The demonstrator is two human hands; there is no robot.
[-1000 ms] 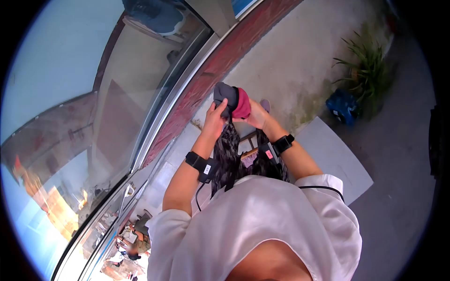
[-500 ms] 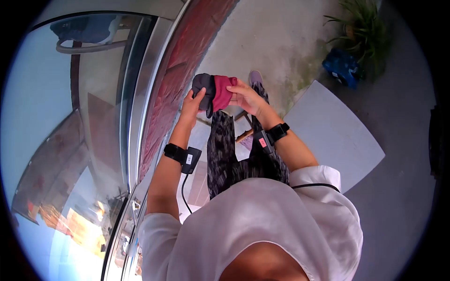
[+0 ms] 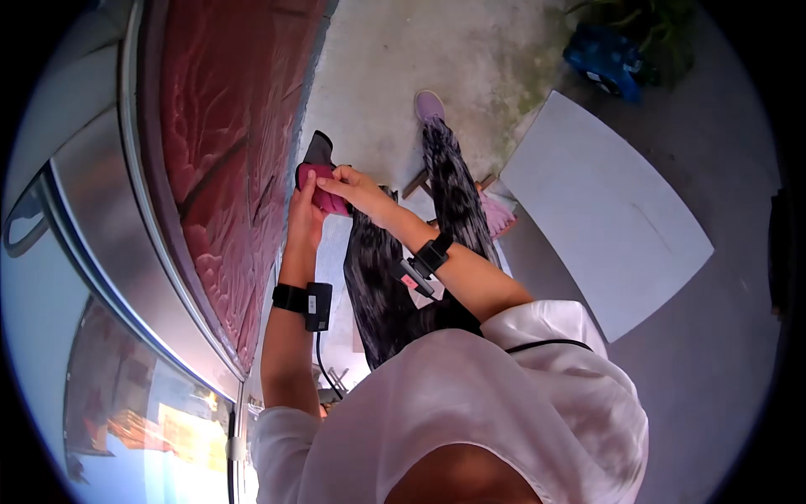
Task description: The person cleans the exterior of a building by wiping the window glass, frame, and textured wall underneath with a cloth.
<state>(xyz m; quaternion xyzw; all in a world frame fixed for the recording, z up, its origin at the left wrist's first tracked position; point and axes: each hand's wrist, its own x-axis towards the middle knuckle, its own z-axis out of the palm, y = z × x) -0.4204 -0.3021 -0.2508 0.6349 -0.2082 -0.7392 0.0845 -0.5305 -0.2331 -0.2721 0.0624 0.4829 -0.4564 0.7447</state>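
A soft maroon and dark grey fabric piece [image 3: 321, 154] is between my two hands, above my lap and close to the wall; its exact kind is unclear. My left hand [image 3: 306, 214] grips it from below, with the thumb lying on the maroon part. From the right, my right hand [image 3: 359, 190] pinches the maroon part with thumb and fingers. The dark grey end sticks up past my fingers, away from me. Each forearm wears a black strap with a small black box.
Close on my left stands a red stone-patterned wall [image 3: 239, 160] beside a metal-framed window [image 3: 126, 227]. To my right is a pale grey tabletop [image 3: 604, 218]. A blue bag [image 3: 602, 63] lies near a plant [image 3: 663, 29] at the far right. Wooden stool parts show by my legs.
Both hands have moved left and slightly down with the fabric piece. It is turned, with the grey end now pointing up. My view has shifted, showing more of the wall.
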